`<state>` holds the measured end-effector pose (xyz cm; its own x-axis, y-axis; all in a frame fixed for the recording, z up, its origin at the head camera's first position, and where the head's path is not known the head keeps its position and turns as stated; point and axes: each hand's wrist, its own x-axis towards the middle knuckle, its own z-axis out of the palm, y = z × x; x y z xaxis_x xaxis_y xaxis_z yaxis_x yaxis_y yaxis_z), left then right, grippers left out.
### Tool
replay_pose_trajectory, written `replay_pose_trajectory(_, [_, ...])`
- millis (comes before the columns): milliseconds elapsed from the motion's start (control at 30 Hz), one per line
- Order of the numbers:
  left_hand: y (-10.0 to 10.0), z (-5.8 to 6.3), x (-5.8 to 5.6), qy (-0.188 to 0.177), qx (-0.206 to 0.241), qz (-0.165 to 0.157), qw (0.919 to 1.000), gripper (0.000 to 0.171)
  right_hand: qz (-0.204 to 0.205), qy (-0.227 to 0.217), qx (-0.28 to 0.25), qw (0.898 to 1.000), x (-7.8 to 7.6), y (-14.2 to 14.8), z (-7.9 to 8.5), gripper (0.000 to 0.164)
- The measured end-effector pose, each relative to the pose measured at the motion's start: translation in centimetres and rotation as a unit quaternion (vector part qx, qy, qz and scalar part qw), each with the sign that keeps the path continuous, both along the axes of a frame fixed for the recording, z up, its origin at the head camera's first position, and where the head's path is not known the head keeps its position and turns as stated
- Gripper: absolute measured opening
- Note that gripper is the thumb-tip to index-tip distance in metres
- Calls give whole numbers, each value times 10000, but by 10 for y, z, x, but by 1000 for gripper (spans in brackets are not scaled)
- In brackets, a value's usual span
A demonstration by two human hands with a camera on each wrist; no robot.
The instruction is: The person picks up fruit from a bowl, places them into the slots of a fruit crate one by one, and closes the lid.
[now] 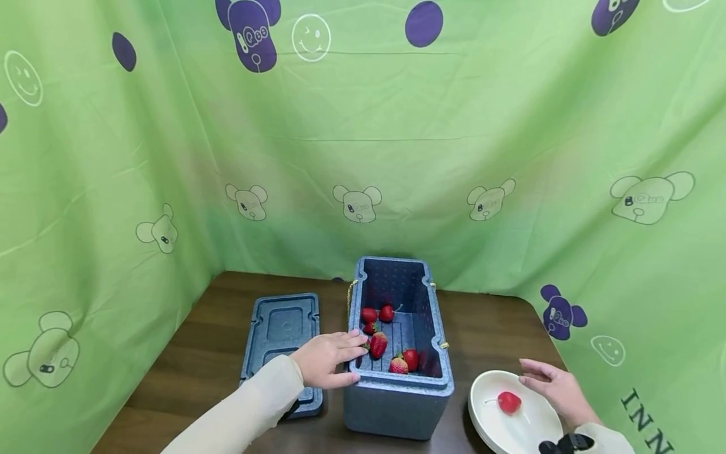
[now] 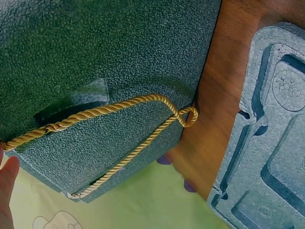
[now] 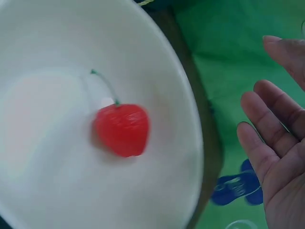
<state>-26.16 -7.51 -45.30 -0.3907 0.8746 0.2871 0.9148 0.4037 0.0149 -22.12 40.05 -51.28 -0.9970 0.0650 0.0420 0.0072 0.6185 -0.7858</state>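
My left hand point(image 1: 331, 358) rests on the left rim of a blue foam box point(image 1: 397, 413), fingers extended over the edge. Inside the box lie several red fruits, among them a strawberry point(image 1: 378, 345) and a stemmed cherry point(image 1: 387, 313). In the left wrist view, a gold rope point(image 2: 138, 101) runs along the box's side, with a fingertip at the left edge. Over the right rim of a white bowl point(image 1: 488, 419) hovers my right hand point(image 1: 558, 394), fingers loosely extended and nothing held. A red cherry point(image 3: 125, 129) with a thin green stem sits in that bowl.
The blue foam lid point(image 1: 286, 325) lies flat left of the box on a brown wooden table point(image 1: 187, 378). A green printed cloth point(image 1: 363, 157) hangs behind the table and at both sides.
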Motion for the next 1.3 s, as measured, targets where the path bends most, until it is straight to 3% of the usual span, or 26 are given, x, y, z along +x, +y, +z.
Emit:
replay_pose_trajectory(467, [2, -1, -2, -92, -25, 22, 10000, 47, -220, -573, 316, 9976, 8, 0, -39, 51])
replay_pose_trajectory(667, [1, 0, -1, -77, -70, 24, 9999, 47, -184, -438, 338, 9983, 5, -6, -47, 49])
replay_pose_trajectory(900, [1, 0, -2, -22, -70, 1, 10000, 47, 235, -410, 977, 9941, -2, -8, -57, 49])
replay_pose_trajectory(967, [1, 0, -3, 5, -70, -16, 10000, 46, 528, -355, 978, 9932, -2, -7, -62, 51])
replay_pose_trajectory(1133, [1, -1, -2, -3, -59, 20, 10000, 46, 1487, -571, 263, 9869, -4, -5, -67, 50])
replay_pose_trajectory(1300, [0, 0, -1, -8, -55, 28, 10000, 46, 1762, -583, 10, 9826, -2, -7, -69, 50])
